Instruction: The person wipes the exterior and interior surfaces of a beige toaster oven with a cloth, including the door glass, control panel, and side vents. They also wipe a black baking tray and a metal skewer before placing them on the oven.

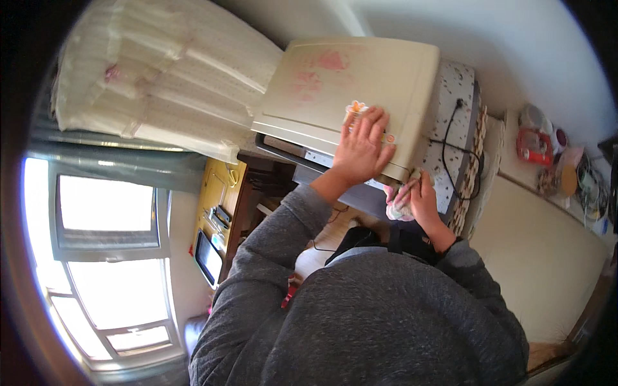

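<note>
A beige countertop oven (381, 72) stands before me, with pinkish smears on its top and a dark bar handle (275, 147) along its front. My left hand (363, 144) rests palm down on the top near the front edge, holding nothing. Its fingers partly cover a flower-like sticker (356, 108). At the oven's front right corner, my right hand (425, 200) grips a crumpled cloth (400, 207) with pink and pale patches. The cloth lies against or just below that corner; exact contact is hard to tell.
A black power cord (446, 153) lies loosely on the speckled surface (446, 116) right of the oven. A pale curtain or cover (193, 82) hangs close on the left. Beyond it, a wooden desk (212, 193) holds tools and a tablet-like device (208, 256). Containers and cables (591, 188) crowd the right-hand shelf.
</note>
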Available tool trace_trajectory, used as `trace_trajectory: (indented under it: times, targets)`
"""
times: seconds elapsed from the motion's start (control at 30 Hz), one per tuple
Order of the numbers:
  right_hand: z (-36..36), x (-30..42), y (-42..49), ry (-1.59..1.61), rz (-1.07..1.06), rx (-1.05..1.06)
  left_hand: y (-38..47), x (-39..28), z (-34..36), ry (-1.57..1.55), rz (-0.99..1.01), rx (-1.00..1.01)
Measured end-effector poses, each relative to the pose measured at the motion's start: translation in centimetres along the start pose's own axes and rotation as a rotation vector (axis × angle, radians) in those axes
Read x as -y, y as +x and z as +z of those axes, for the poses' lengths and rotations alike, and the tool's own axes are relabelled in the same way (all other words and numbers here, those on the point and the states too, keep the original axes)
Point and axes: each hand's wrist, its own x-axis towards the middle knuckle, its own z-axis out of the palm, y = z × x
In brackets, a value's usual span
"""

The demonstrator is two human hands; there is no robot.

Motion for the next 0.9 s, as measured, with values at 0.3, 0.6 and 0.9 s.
trace_trajectory:
  times: [0.3,0.6,0.9]
  targets:
    - [-1.4,6.5,-4.3,0.085,-0.04,0.222,-6.5,-3.2,-1.6,-0.681,0.117,-0.097]
    - [7.8,13.5,-3.8,0.002,-0.238,0.316,-15.6,1.8,-0.2,-1.109,-0.227,0.144]
    - [15.1,14.4,1.7,-0.731,-0.804,0.174,-22.9,10.8,2.5,-1.423,-0.861,-0.136]
